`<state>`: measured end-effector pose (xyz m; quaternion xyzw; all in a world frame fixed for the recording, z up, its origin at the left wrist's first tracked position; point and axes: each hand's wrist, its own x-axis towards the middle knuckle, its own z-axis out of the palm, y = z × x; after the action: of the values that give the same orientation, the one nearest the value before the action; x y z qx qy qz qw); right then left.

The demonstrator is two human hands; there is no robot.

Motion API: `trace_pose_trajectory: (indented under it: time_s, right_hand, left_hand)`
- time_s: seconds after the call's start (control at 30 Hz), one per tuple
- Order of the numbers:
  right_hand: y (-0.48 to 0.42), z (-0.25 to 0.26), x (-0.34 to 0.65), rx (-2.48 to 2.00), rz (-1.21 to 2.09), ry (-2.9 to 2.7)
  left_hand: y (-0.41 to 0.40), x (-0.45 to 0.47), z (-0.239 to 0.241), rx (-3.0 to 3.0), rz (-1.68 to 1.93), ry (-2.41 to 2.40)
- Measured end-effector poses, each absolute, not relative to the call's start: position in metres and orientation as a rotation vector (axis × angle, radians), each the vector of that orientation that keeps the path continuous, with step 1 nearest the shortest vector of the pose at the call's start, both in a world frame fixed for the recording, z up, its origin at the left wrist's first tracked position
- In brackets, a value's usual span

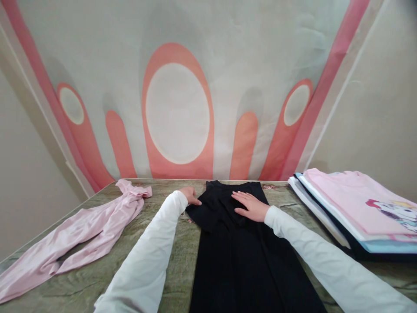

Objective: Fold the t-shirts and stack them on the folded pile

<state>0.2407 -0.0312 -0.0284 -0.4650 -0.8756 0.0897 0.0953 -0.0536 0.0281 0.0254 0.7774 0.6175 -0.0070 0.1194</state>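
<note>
The black garment (241, 248) lies flat at the table's centre, running toward 12 o'clock. The right hand (250, 205) rests open-palmed on its folded top; the left hand (190, 195) pinches the fabric's edge at 10 o'clock. If the palm lifts, the fold may well spring open. Room is tight at 3 o'clock — the stacked shirts (355, 208) crowd in — while the pink garment (81, 230) sprawls at 9 o'clock, wall close behind.
</note>
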Motion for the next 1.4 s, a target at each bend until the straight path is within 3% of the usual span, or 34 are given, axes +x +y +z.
trace_pose_trajectory:
  time_s: [0.2,0.53,0.7,0.93,1.13,1.27,1.4]
  right_hand:
    - [-0.043,-0.034,0.229,-1.391,0.296,-2.666]
    - [-0.043,-0.039,0.229,-1.327,0.244,-2.636]
    - [-0.036,-0.044,0.233,-1.139,0.236,-2.571]
    - [-0.018,-0.023,0.267,-1.177,0.593,-2.362]
    - [0.0,-0.03,0.287,-1.538,1.096,-1.607]
    - [-0.001,-0.04,0.278,-1.591,0.92,-1.609]
    - [-0.004,-0.042,0.275,-1.487,0.75,-1.732]
  left_hand:
    - [0.029,-0.057,0.022,2.064,-0.08,1.458]
    - [0.006,-0.002,0.024,1.416,0.608,0.885]
    - [-0.009,0.038,0.013,1.322,0.614,0.621]
    - [0.031,0.001,-0.014,1.921,1.044,1.281]
    - [0.045,-0.024,-0.034,2.118,1.06,1.423]
    - [0.039,-0.016,-0.038,2.335,0.939,1.359]
    - [0.032,-0.008,-0.041,2.651,0.598,1.357]
